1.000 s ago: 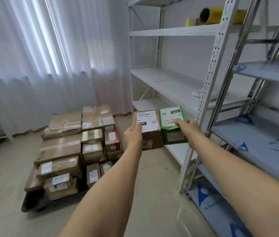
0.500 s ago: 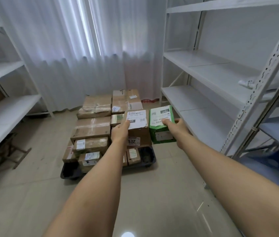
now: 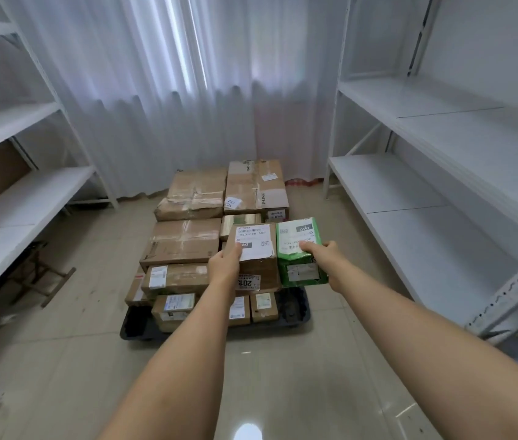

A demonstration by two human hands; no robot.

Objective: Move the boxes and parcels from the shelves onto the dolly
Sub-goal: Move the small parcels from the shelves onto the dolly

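- Left hand (image 3: 224, 265) grips the brown box (image 3: 256, 255) by its near edge, thumb on the label.
- Right hand (image 3: 326, 254) pinches the green box (image 3: 299, 249) likewise.
- Both boxes are held side by side above the dolly (image 3: 295, 315).
- They look light and stiff; the green carton's dented corner may crush.

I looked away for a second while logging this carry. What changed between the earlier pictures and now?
The person turned from the right-hand shelves to face the dolly, carrying both boxes out over its load. Unchanged: the left hand grips the brown box, the right hand the green box, side by side; nothing was released.
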